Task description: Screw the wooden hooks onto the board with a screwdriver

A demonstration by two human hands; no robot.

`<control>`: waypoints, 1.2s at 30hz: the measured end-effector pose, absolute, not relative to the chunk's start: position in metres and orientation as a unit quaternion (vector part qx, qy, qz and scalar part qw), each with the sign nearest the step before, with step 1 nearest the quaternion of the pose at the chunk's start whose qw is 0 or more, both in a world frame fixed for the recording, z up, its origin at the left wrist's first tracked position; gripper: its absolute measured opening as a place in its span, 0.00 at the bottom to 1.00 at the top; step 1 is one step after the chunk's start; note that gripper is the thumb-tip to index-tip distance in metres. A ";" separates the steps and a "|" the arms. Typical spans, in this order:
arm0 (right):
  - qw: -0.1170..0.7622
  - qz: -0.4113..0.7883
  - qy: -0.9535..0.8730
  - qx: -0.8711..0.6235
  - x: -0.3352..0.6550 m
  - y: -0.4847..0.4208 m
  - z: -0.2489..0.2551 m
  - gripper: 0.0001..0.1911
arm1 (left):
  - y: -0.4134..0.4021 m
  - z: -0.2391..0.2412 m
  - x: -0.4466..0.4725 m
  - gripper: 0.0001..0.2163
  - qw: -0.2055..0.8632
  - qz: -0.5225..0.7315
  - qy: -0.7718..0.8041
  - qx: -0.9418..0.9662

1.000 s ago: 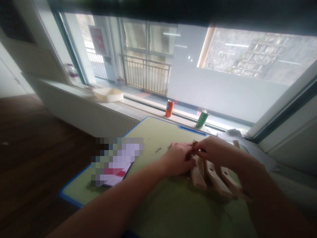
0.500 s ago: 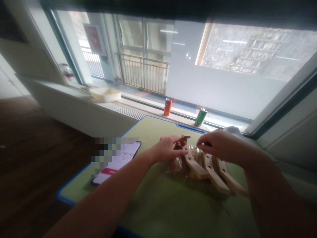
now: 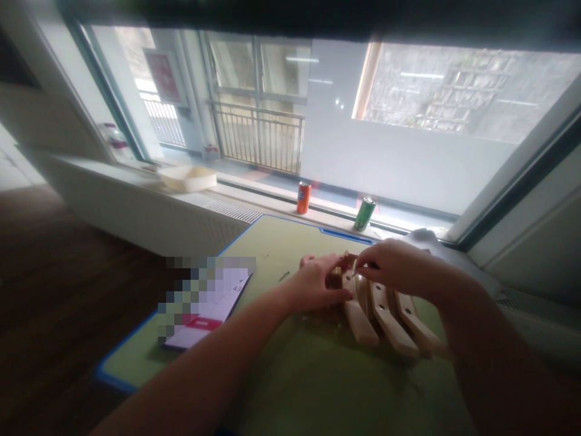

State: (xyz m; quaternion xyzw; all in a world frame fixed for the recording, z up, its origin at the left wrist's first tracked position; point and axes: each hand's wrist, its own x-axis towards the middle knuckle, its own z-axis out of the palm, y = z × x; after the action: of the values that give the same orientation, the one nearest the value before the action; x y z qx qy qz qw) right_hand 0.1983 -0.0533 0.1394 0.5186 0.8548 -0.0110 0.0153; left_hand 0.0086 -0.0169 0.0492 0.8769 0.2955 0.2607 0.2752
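Note:
My left hand [image 3: 321, 282] is closed on an angled wooden piece [image 3: 360, 318] with dark round holes, thumb along its side. At that piece's upper end, my right hand [image 3: 388, 263] makes a pinch; what sits between the fingertips is too small to name. Two similar angled wooden pieces, a middle one [image 3: 394, 330] and a right-hand one [image 3: 420, 327], lie side by side to the right, with dark holes near their upper ends. Clear plastic wrapping [image 3: 324, 316] shows blurred under the left hand.
On the green table [image 3: 290, 375] with a blue edge, a phone [image 3: 213, 312] lies at left. A small dark rod-like bit [image 3: 284, 276] rests near my left wrist. An orange can [image 3: 304, 198], a green can [image 3: 365, 214] and a pale tray [image 3: 188, 180] stand along the windowsill.
My left hand has shifted slightly right with the wooden piece, which now points more toward me. My right fingertips have come onto its upper end. The small dark bit now shows.

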 end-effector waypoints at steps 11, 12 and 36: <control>0.030 0.032 0.849 0.526 0.201 -0.065 0.152 0.13 | -0.020 0.047 0.013 0.28 0.258 0.323 0.246 0.877; 0.028 0.033 0.849 0.527 0.202 -0.063 0.150 0.12 | -0.020 0.048 0.014 0.27 0.266 0.323 0.241 0.876; 0.018 -0.001 0.872 0.489 0.191 -0.046 0.127 0.14 | -0.019 0.051 0.015 0.20 0.239 0.261 0.294 0.888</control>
State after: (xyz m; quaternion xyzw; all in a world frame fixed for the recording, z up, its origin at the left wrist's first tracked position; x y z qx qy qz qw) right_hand 0.1909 -0.0458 0.1266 0.4888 0.8722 -0.0013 0.0181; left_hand 0.0150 -0.0193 0.0506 0.8879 0.2939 0.2608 0.2391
